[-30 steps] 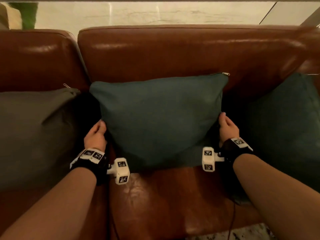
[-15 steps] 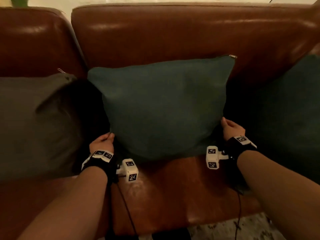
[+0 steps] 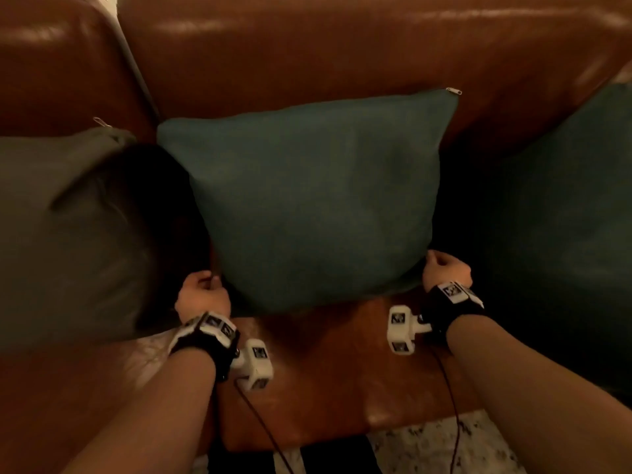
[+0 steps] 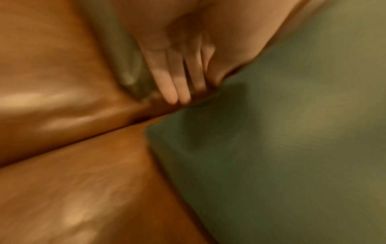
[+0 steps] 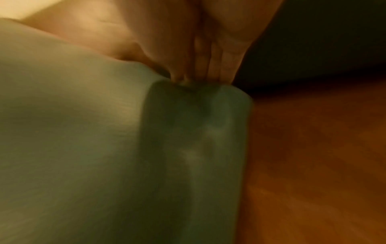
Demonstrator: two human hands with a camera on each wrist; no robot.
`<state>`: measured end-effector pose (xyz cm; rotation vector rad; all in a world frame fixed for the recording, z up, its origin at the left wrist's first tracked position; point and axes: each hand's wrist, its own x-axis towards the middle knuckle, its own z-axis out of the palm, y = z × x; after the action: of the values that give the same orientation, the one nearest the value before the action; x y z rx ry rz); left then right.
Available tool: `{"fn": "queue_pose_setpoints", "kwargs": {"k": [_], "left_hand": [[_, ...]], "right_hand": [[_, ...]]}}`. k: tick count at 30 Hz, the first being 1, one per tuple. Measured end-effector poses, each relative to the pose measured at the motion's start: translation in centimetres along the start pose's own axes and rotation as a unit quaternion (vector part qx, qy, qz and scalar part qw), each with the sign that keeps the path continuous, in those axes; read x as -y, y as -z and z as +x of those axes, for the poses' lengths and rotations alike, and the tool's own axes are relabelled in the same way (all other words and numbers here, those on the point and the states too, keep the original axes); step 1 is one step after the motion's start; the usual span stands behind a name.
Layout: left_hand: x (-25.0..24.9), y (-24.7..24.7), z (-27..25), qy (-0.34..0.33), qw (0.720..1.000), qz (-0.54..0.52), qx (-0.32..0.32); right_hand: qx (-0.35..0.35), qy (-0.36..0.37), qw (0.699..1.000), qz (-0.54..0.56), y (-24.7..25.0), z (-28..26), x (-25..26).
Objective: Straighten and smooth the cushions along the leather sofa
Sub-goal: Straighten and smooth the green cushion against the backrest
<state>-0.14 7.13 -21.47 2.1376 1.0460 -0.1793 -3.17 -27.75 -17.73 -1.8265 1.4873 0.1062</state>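
The square teal fabric cushion (image 3: 314, 200) leaned upright against the back of the brown leather sofa (image 3: 342, 49), its lower edge on the seat. My left hand (image 3: 202, 293) pinched its lower left corner and my right hand (image 3: 444, 270) pinched the lower right one, fingers curled on the fabric. It looked nearly square and smooth, I judged. The grey-green cushion (image 3: 61, 234) on the left, dented at its corner, and the dark teal cushion (image 3: 564, 217) on the right seemed to await their turn.

Open seat leather (image 3: 342, 371) in front; grey cushion (image 3: 51, 234) and dark cushion (image 3: 564, 217) crowding either flank.
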Motion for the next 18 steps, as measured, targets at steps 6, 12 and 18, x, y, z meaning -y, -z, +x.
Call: {"fn": "queue_pose_setpoints", "kwargs": {"k": [6, 12, 18], "left_hand": [[-7.3, 1.7, -8.0, -0.459, 0.882, 0.069, -0.084], [-16.9, -2.4, -4.5, -0.546, 0.796, 0.261, -0.031], [-14.6, 1.3, 1.2, -0.458, 0.832, 0.309, -0.052]], "right_hand": [[-0.075, 0.469, 0.880, 0.021, 0.3, -5.4, 3.9], [-0.022, 0.674, 0.682, -0.284, -5.7, -6.7, 11.0], [-0.047, 0.546, 0.761, -0.348, 0.7, 4.0, 10.7]]}}
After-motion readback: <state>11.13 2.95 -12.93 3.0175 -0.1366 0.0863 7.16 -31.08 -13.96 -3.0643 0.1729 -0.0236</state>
